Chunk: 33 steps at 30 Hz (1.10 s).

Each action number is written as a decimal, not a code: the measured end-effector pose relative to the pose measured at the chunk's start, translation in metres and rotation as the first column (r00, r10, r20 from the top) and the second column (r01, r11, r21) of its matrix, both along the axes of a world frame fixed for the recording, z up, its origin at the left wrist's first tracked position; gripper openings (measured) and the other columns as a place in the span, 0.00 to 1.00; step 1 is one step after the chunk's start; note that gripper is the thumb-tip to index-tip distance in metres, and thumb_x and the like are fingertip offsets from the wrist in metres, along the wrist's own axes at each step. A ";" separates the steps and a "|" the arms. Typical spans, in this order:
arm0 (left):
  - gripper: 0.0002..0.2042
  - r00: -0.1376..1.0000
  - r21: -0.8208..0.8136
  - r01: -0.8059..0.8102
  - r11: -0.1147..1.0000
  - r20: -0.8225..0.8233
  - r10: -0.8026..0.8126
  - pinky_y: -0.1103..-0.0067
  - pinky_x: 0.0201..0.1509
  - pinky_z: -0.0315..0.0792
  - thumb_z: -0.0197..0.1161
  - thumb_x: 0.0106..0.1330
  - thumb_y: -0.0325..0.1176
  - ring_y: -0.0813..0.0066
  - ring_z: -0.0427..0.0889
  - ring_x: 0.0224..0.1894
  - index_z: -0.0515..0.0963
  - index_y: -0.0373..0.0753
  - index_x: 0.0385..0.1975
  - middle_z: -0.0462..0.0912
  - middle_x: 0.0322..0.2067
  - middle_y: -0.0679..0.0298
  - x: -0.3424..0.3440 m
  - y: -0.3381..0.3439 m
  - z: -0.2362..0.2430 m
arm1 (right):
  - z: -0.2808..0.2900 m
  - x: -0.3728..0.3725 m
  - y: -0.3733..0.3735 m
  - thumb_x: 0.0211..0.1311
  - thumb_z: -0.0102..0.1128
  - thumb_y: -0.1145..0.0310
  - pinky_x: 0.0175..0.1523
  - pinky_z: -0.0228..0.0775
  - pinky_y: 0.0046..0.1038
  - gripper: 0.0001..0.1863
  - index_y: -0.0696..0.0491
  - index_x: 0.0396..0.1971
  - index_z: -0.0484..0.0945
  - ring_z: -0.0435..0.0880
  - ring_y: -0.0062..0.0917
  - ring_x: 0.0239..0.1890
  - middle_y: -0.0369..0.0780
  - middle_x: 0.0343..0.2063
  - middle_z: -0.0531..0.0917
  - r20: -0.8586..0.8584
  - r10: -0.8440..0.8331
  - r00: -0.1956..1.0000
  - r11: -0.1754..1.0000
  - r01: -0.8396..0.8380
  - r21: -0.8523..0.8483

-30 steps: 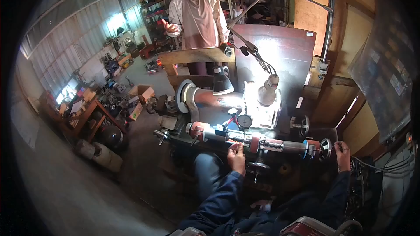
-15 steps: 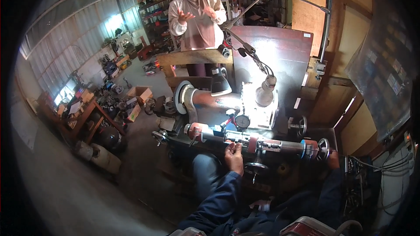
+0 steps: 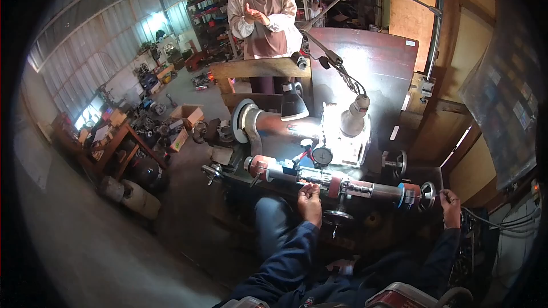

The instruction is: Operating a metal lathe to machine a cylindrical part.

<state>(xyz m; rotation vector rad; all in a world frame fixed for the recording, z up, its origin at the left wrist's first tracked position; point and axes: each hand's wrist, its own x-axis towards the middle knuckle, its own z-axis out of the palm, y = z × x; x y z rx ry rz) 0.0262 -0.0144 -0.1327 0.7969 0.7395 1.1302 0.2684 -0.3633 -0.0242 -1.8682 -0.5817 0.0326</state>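
In front of me lies a long metal grinding-type machine spindle [image 3: 274,170] with red collars. My left hand [image 3: 310,208] reaches up to its middle, fingers bunched against the lit metal parts; what the fingertips hold is too small to make out. A round dial gauge [image 3: 323,156] stands on a red-and-black holder just above that hand. At the spindle's right end is a chrome handwheel [image 3: 427,193]. My right hand [image 3: 451,206] is at the wheel's outer side, thumb and fingers pinched on it. Below the spindle, a second handwheel [image 3: 338,218] sits right of my left hand.
A jointed work lamp [image 3: 355,115] hangs over the machine. Across from me a person [image 3: 265,20] stands behind a wooden board [image 3: 262,68], hands together. A shoe [image 3: 293,104] rests on the machine body. Cables [image 3: 502,222] run at right; a cluttered wooden bench [image 3: 108,148] stands at left.
My right hand has come up and outward from behind the handwheel to its outer side. My left hand stays at the spindle. The person opposite has brought their hands together. The view has shifted slightly.
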 end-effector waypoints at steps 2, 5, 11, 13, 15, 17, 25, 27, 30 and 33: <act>0.12 0.999 0.002 0.023 1.000 -0.026 -0.023 0.90 0.34 0.65 0.61 0.67 0.30 0.86 0.73 0.36 0.70 0.36 0.46 0.78 0.40 0.67 -0.001 -0.001 0.001 | 0.001 0.012 0.012 0.64 0.56 0.71 0.39 0.64 0.18 0.06 0.57 0.32 0.79 0.73 0.13 0.32 0.30 0.27 0.78 -0.032 -0.031 0.999 1.000 0.031 -0.001; 0.12 0.999 -0.020 0.022 1.000 -0.045 -0.023 0.90 0.34 0.65 0.61 0.67 0.30 0.86 0.73 0.36 0.70 0.36 0.47 0.78 0.40 0.67 -0.003 0.000 0.001 | -0.022 0.043 0.018 0.64 0.58 0.69 0.38 0.65 0.18 0.07 0.57 0.32 0.79 0.73 0.13 0.31 0.31 0.26 0.78 -0.057 -0.002 0.998 1.000 0.001 -0.021; 0.12 0.999 0.021 0.031 0.999 -0.020 -0.031 0.89 0.31 0.63 0.61 0.67 0.30 0.87 0.72 0.32 0.71 0.35 0.46 0.78 0.39 0.67 -0.002 0.000 0.005 | -0.090 0.071 0.011 0.59 0.57 0.72 0.37 0.69 0.23 0.07 0.58 0.33 0.80 0.77 0.16 0.31 0.34 0.28 0.82 -0.131 0.091 0.987 0.995 -0.096 -0.037; 0.11 0.999 -0.001 0.045 0.999 0.000 -0.045 0.89 0.30 0.62 0.61 0.67 0.30 0.88 0.71 0.30 0.71 0.36 0.46 0.79 0.38 0.68 -0.004 0.000 0.010 | -0.123 0.080 -0.005 0.59 0.55 0.72 0.37 0.69 0.24 0.08 0.58 0.33 0.81 0.78 0.18 0.32 0.35 0.28 0.83 -0.151 0.098 0.984 0.993 -0.108 -0.057; 0.11 0.997 -0.021 0.069 0.997 0.023 -0.068 0.89 0.28 0.61 0.61 0.67 0.30 0.88 0.70 0.29 0.71 0.36 0.46 0.79 0.36 0.68 -0.001 -0.003 0.011 | -0.133 0.078 -0.022 0.60 0.50 0.73 0.38 0.70 0.28 0.10 0.59 0.34 0.81 0.80 0.22 0.32 0.37 0.28 0.83 -0.207 0.012 0.978 0.976 -0.056 -0.211; 0.10 1.000 -0.029 0.013 1.000 -0.018 -0.014 0.89 0.25 0.59 0.61 0.67 0.31 0.90 0.68 0.26 0.72 0.37 0.44 0.79 0.35 0.69 -0.007 0.000 0.011 | -0.118 0.053 -0.015 0.60 0.51 0.72 0.38 0.70 0.28 0.10 0.59 0.34 0.81 0.80 0.23 0.32 0.38 0.27 0.84 -0.061 0.051 0.997 0.959 -0.066 -0.274; 0.06 0.999 -0.033 0.003 0.999 0.036 -0.002 0.88 0.21 0.58 0.58 0.69 0.32 0.90 0.65 0.22 0.73 0.40 0.40 0.80 0.35 0.69 -0.009 -0.003 0.014 | -0.005 -0.018 -0.022 0.61 0.58 0.73 0.39 0.64 0.18 0.08 0.61 0.36 0.79 0.74 0.13 0.33 0.32 0.29 0.78 -0.105 0.082 0.991 0.986 -0.097 -0.139; 0.06 0.999 -0.027 0.011 1.000 0.044 -0.010 0.88 0.19 0.57 0.57 0.69 0.32 0.91 0.65 0.21 0.73 0.40 0.41 0.81 0.36 0.68 -0.010 -0.005 0.016 | 0.010 -0.018 -0.007 0.61 0.58 0.73 0.39 0.65 0.19 0.07 0.61 0.35 0.79 0.74 0.14 0.33 0.32 0.29 0.79 -0.023 0.036 0.999 0.990 -0.039 -0.133; 0.09 0.999 -0.051 0.015 0.999 0.046 -0.013 0.88 0.17 0.58 0.57 0.69 0.32 0.90 0.66 0.19 0.72 0.38 0.46 0.81 0.38 0.64 -0.010 -0.005 0.015 | 0.006 0.003 0.006 0.62 0.58 0.71 0.42 0.66 0.22 0.07 0.60 0.33 0.78 0.75 0.18 0.34 0.35 0.27 0.79 0.057 -0.019 0.998 0.997 0.023 -0.069; 0.13 1.000 -0.035 0.015 0.999 -0.026 -0.016 0.87 0.17 0.58 0.57 0.69 0.33 0.88 0.68 0.20 0.71 0.35 0.49 0.80 0.38 0.65 -0.012 -0.003 0.015 | -0.017 0.036 0.022 0.60 0.58 0.71 0.43 0.68 0.24 0.07 0.60 0.33 0.78 0.77 0.19 0.36 0.37 0.29 0.81 0.154 -0.023 0.988 0.984 0.049 -0.168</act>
